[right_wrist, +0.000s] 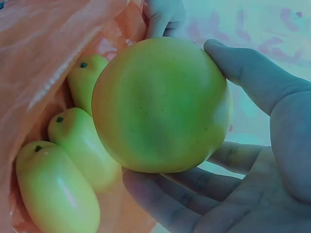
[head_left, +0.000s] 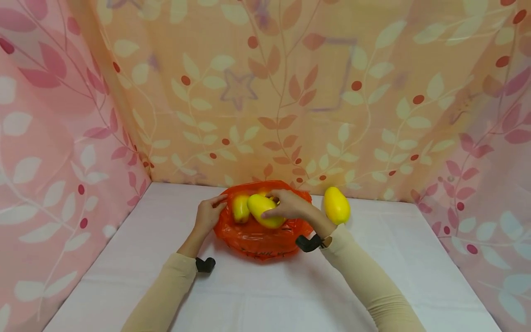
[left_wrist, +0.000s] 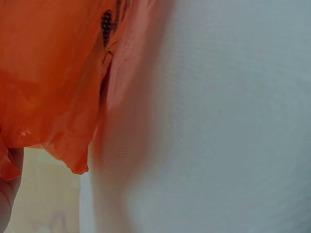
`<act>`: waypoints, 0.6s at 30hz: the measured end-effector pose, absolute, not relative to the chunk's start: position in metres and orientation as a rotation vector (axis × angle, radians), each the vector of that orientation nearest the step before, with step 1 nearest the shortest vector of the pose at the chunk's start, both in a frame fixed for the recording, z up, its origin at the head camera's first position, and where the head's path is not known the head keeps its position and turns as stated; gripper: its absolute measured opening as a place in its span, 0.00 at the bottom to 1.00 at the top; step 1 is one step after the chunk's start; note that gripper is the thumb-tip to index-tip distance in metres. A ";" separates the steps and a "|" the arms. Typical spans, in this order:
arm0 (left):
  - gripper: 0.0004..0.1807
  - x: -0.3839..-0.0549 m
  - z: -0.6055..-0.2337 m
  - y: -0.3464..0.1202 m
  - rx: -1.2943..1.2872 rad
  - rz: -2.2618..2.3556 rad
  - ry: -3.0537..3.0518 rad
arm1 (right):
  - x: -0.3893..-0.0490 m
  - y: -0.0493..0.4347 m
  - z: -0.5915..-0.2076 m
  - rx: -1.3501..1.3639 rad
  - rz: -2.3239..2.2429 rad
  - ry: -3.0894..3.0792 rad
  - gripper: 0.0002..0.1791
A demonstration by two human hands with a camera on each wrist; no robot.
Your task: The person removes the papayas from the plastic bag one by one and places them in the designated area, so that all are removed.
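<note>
A red-orange plastic bag [head_left: 259, 244] lies on the table, its mouth spread. Inside, the right wrist view shows several yellow mangoes, one of them a mango [right_wrist: 58, 187] at the lower left. My right hand [head_left: 288, 204] grips another mango [head_left: 265, 216] over the bag's mouth, thumb on one side and fingers on the other. My left hand [head_left: 207, 216] holds the bag's left rim between thumb and fingers; in the left wrist view only a bit of this hand [left_wrist: 8, 194] shows beside the orange plastic [left_wrist: 43, 82].
A single yellow mango [head_left: 337, 205] lies on the table right of the bag, near the back wall. White cloth [head_left: 232, 299] covers the table. Curtains with leaf patterns [head_left: 265, 92] enclose the back and both sides.
</note>
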State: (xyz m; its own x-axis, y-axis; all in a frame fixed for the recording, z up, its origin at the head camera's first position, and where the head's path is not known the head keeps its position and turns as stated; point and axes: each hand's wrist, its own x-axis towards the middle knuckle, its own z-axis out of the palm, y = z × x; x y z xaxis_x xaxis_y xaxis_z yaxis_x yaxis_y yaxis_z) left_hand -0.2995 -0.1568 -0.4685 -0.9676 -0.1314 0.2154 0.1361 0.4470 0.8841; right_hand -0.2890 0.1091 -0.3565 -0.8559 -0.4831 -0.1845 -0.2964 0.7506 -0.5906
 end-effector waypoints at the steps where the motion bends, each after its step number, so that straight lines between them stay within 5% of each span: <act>1: 0.17 -0.299 -0.468 -0.157 -0.005 -1.529 -2.442 | -0.289 0.109 -0.355 -0.604 -0.804 2.626 0.41; 18: 0.17 -0.298 -0.468 -0.156 -0.004 -1.538 -2.431 | -0.298 0.128 -0.327 -0.667 -0.736 2.693 0.39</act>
State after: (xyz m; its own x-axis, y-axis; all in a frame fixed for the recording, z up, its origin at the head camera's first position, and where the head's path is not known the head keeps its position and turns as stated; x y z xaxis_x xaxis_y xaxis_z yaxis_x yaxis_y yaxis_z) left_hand -0.2985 -0.1564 -0.4679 -0.9650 -0.1380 0.2230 0.1424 0.4385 0.8874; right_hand -0.2978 0.1284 -0.3266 -0.8576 -0.4966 -0.1342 -0.3593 0.7650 -0.5344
